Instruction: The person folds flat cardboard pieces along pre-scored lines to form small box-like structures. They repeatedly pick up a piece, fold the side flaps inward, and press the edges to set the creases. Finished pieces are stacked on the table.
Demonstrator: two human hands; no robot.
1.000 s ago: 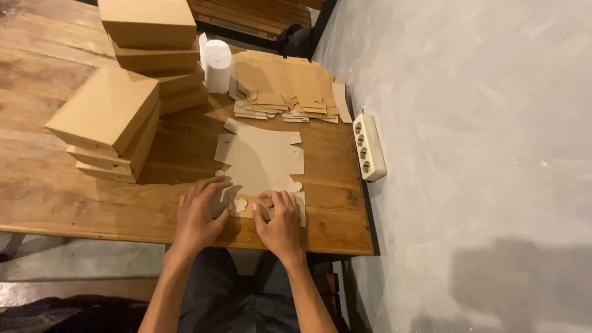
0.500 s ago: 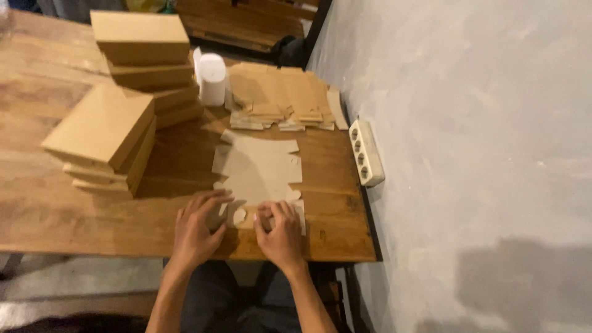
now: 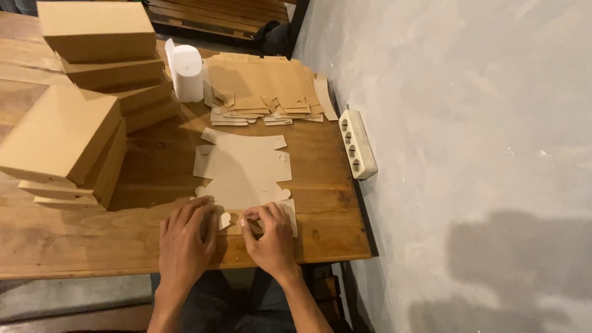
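The flat box blank (image 3: 243, 172) at the table's (image 3: 74, 246) near edge could crease crookedly, I'd say, since the left hand (image 3: 185, 240) presses flat while the right hand (image 3: 268, 237) pinches its small flap.

Flat box blank (image 3: 243, 168) lies on the table (image 3: 74, 240); folded boxes (image 3: 68, 139) left; blank stack (image 3: 265, 89) behind; power strip (image 3: 357, 143) right.

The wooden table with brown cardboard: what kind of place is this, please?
Probably a small box-packing workshop: folded boxes stacked on the wooden table, flat blanks piled behind, both hands pressing one cardboard blank.
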